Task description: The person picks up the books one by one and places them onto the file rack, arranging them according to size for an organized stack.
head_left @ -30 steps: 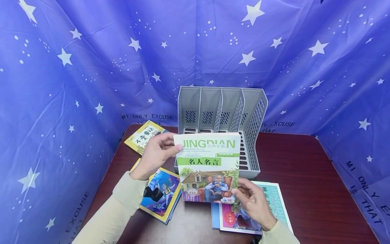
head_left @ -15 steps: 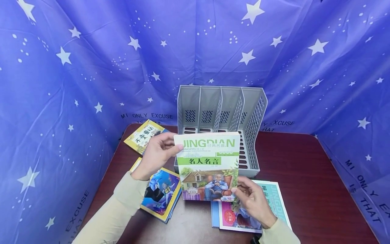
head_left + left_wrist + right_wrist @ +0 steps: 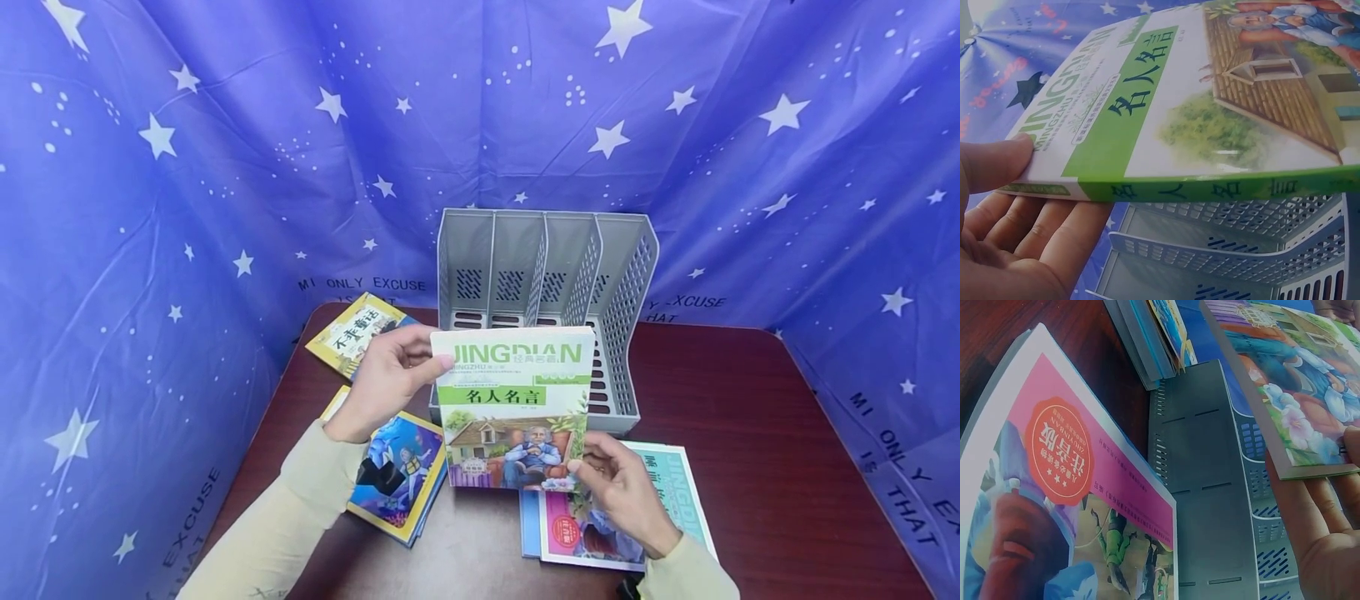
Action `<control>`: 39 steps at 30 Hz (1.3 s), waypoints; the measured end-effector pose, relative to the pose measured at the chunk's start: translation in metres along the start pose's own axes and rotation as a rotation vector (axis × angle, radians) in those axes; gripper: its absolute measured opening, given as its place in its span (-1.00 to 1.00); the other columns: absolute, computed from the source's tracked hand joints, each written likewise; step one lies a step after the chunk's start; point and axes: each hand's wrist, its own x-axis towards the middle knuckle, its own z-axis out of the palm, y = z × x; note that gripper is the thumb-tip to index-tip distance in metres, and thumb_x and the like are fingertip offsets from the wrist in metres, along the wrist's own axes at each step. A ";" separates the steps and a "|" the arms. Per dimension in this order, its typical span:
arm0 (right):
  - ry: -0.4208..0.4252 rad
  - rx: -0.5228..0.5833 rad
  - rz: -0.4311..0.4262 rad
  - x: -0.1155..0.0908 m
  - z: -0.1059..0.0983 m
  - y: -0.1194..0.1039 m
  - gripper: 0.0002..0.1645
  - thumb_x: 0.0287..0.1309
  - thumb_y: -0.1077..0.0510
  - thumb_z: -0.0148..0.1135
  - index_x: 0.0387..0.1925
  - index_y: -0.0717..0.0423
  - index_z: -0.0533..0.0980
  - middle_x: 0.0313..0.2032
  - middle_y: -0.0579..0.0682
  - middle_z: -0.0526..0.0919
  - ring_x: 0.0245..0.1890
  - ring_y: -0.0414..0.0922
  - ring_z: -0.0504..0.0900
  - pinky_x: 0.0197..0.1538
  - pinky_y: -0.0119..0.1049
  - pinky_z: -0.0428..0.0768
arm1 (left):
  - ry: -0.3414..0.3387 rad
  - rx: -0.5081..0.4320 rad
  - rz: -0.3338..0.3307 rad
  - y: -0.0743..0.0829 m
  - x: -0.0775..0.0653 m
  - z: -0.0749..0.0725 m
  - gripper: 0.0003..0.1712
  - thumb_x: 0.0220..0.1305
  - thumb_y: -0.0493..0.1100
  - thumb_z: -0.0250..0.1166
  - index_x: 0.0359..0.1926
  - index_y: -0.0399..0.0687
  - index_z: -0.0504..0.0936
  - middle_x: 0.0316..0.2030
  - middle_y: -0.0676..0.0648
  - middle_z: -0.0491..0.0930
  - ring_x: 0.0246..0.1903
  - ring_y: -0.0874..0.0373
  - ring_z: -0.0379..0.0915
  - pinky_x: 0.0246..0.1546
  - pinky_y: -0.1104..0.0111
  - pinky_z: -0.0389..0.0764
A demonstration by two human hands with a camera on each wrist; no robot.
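A white and green paperback book (image 3: pixel 517 408) with a house and a seated figure on its cover is held up between both hands. My left hand (image 3: pixel 390 379) pinches its upper left edge, thumb (image 3: pixel 1000 162) on the cover and fingers behind. At the lower right corner, my right hand (image 3: pixel 622 487) grips it the same way, with fingers showing under the book in the right wrist view. Behind the book stands a grey file rack (image 3: pixel 525 250) with several upright compartments, its lower front partly hidden by the book.
A pile of books with a blue undersea cover (image 3: pixel 405 479) lies at the left, below my left forearm. Farther back is a yellow book (image 3: pixel 352 333). Under my right hand lies a stack topped by a pink and teal book (image 3: pixel 682 492). A starry blue curtain (image 3: pixel 480 100) surrounds the table (image 3: pixel 750 417).
The book has shifted very slightly right and its lower edge has risen a little. Both hands keep their hold; the rack and the other books stay in place.
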 end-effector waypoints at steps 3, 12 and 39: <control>0.000 0.004 0.011 0.001 0.000 0.000 -0.68 0.13 0.43 0.23 -0.05 0.26 0.50 -0.26 0.11 0.69 -0.30 -0.15 0.68 -0.26 -0.31 0.66 | 0.011 0.015 0.013 0.000 0.000 0.001 -0.71 0.13 -0.39 0.35 -0.09 -0.18 0.65 -0.27 -0.14 0.71 -0.33 0.04 0.68 -0.30 0.28 0.67; 0.018 0.028 0.014 0.005 -0.005 -0.004 -0.65 0.16 0.42 0.21 0.01 0.38 0.46 -0.14 0.25 0.64 -0.15 -0.21 0.64 -0.12 -0.41 0.62 | 0.049 0.048 0.163 0.015 -0.006 0.004 -0.72 0.13 -0.37 0.37 -0.09 -0.17 0.67 -0.26 -0.12 0.72 -0.35 0.08 0.68 -0.30 0.25 0.68; 0.357 -0.550 0.395 -0.069 -0.095 0.027 -0.58 0.25 0.04 0.24 0.01 0.26 0.52 -0.10 0.22 0.65 -0.26 -0.72 0.36 -0.21 -0.77 0.38 | 0.523 0.142 0.356 0.040 0.003 -0.046 -0.77 0.07 -0.37 0.42 -0.19 -0.27 0.70 -0.31 -0.16 0.72 -0.40 0.17 0.68 -0.34 0.42 0.66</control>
